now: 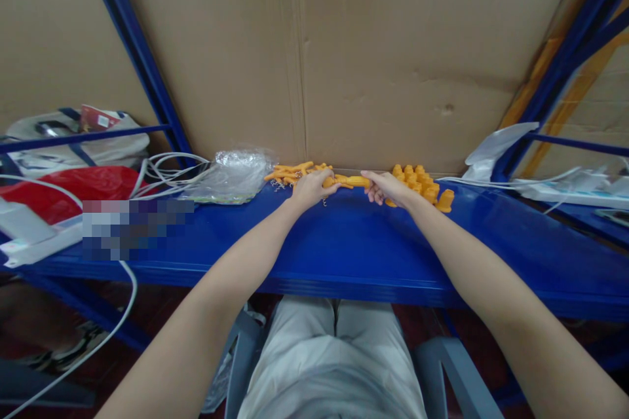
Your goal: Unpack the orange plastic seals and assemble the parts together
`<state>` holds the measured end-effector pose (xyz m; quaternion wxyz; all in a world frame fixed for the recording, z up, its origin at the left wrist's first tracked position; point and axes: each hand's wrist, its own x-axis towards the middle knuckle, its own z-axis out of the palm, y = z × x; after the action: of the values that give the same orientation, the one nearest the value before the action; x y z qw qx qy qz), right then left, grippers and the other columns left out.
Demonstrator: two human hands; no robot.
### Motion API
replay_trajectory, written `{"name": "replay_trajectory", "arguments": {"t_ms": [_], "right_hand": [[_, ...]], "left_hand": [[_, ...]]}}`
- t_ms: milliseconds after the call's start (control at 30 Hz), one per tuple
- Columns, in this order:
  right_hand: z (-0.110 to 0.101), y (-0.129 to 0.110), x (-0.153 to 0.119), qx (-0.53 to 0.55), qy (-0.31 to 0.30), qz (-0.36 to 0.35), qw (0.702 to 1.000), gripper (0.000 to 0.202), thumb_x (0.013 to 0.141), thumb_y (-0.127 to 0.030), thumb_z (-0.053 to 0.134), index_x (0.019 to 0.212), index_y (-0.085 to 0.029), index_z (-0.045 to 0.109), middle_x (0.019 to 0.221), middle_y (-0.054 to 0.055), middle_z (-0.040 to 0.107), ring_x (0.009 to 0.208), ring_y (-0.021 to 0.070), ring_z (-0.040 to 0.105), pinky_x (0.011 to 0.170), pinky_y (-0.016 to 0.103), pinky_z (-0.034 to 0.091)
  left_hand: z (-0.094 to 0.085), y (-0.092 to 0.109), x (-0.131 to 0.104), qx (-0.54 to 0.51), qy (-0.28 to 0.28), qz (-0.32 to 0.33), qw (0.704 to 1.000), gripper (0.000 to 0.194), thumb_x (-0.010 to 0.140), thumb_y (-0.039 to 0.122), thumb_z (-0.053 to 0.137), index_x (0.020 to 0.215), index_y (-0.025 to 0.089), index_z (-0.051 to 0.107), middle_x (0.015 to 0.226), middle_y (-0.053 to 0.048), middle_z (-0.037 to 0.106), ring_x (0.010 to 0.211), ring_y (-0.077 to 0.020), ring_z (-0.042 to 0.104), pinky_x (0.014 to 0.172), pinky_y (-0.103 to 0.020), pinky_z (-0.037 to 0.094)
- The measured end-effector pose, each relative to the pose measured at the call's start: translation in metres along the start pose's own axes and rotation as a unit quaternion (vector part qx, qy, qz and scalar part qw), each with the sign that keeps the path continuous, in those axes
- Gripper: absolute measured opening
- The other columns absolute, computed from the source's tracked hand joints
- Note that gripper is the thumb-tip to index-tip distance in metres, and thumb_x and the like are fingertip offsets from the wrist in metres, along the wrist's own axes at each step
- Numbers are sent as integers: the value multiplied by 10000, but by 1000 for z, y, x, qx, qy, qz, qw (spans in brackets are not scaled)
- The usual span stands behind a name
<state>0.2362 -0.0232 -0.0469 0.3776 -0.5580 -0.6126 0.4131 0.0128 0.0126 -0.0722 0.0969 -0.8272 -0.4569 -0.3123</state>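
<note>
Your left hand (312,188) is closed around one end of the orange piece (352,181); your right hand (392,190) pinches the other, at twelve o'clock over the blue table (344,242). Orange branching parts (289,173) lie at nine o'clock from it, orange cups (417,179) at three. Keep both ends aligned; any join looks too small to judge.
</note>
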Motion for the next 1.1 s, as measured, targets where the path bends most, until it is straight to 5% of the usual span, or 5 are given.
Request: {"name": "replay_trajectory", "arguments": {"t_ms": [267,400,667,967,1100], "right_hand": [[-4,1,3,-53,0,8,999,536,1050,-529,425,718,-150,610,482,39,602,341,83,470,352,187,351],[-10,12,16,-125,33,-81,988,373,973,-487,617,1088,-140,689,958,121,772,598,135,681,512,221,518],[-14,32,36,-351,41,-360,863,435,845,-177,694,1279,-201,690,1316,122,694,1196,269,668,1068,458,516],[-17,17,22,-425,134,-260,857,432,936,-253,616,1362,-181,636,1332,148,672,1211,287,633,1052,416,474],[-27,19,22,-451,192,-168,856,358,953,-297,592,1263,-148,693,1253,176,703,1192,315,641,1035,413,470]], "left_hand": [[1,1,0,8,-17,-16,1000,292,937,412,651,1143,211,704,1103,-88,760,998,-258,698,859,-341,526],[2,-3,1,0,-20,-19,1000,275,933,399,663,1122,206,714,1068,-85,769,992,-256,708,862,-341,534],[4,-11,2,2,-13,-21,1000,344,941,438,651,1182,195,693,1119,-107,756,1071,-275,705,924,-363,538],[8,-5,2,-37,24,-36,998,617,989,364,549,1556,193,377,1466,-166,584,1240,-273,640,1041,-425,513],[16,-10,0,-19,-22,45,999,541,968,315,550,1485,168,493,1551,-173,511,1414,-285,512,1173,-454,413]]}}
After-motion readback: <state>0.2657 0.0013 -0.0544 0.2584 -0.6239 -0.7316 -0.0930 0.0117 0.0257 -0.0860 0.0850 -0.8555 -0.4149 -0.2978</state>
